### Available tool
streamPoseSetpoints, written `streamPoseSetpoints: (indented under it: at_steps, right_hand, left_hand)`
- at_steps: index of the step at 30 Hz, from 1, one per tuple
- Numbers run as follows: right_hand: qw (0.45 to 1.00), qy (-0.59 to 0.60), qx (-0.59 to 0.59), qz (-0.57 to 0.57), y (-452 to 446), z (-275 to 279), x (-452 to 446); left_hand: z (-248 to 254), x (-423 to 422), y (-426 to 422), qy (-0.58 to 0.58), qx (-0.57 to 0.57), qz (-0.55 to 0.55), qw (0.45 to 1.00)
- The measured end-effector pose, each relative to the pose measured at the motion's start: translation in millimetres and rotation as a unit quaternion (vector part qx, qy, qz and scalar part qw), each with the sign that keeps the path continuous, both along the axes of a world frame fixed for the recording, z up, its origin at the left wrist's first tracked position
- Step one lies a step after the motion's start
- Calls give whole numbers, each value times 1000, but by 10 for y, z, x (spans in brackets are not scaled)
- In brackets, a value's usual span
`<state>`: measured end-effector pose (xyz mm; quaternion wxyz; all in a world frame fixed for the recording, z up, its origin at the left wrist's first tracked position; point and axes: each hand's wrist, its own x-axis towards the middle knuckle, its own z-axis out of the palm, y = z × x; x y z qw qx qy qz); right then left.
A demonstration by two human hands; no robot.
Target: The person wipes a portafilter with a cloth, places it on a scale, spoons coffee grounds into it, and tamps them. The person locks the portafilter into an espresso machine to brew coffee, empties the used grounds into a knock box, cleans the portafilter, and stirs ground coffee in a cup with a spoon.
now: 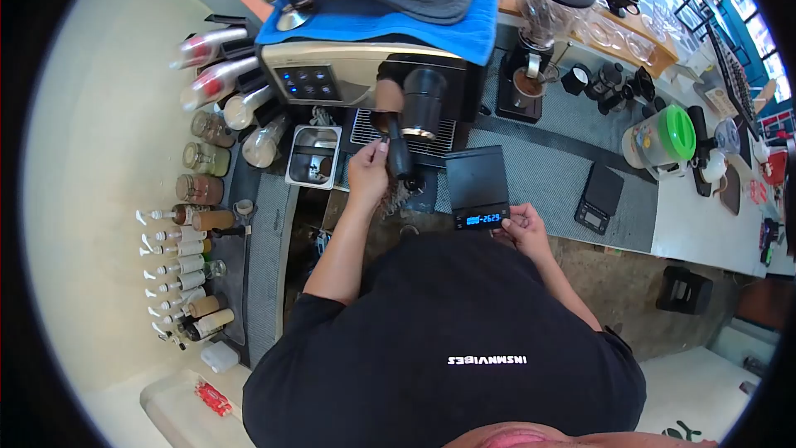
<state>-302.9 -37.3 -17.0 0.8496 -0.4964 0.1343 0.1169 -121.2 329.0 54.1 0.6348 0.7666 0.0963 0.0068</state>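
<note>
My left hand [369, 170] is raised in front of an espresso machine [356, 75]. Its thumb and fingers are closed at the side of a portafilter [400, 156] with a black handle; the exact grip is partly hidden. At the front edge of the counter, my right hand [522, 231] has its bent fingers on the near right corner of a black digital scale [477, 182]. Blue digits glow on the scale's display, and nothing stands on its plate. A dark cylinder [424, 104] hangs at the machine's front, above the drip grille [441, 143].
Left of the drip grille sits a steel knock bin [313, 158]. A coffee grinder [531, 58] stands right of the machine. A second black scale [599, 197] and a green-lidded tub [663, 139] lie further right. Jars [207, 158] and pump bottles [186, 249] line the left wall.
</note>
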Motion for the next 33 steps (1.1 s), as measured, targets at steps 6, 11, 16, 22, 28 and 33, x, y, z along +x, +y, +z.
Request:
streamPoseSetpoints:
  at_steps: [6, 11, 16, 22, 28, 33]
  right_hand:
    - [986, 70, -48, -140, -353, 32, -95]
    - [971, 138, -93, -173, -555, -388, 147]
    - [954, 160, -189, -169, -531, -487, 286]
    - [704, 70, -705, -54, -280, 78, 282]
    - [975, 17, -197, 105, 671, 1230, 886]
    - [979, -47, 122, 157, 1824, 1688, 1586]
  left_hand:
    - [36, 157, 76, 23, -14, 48, 998]
    - [2, 308, 168, 18, -7, 72, 997]
    - [-93, 435, 335, 41, 31, 43, 998]
    - [47, 285, 429, -43, 105, 51, 992]
    - [57, -156, 720, -44, 86, -2, 995]
    - [8, -592, 866, 39, 83, -149, 985]
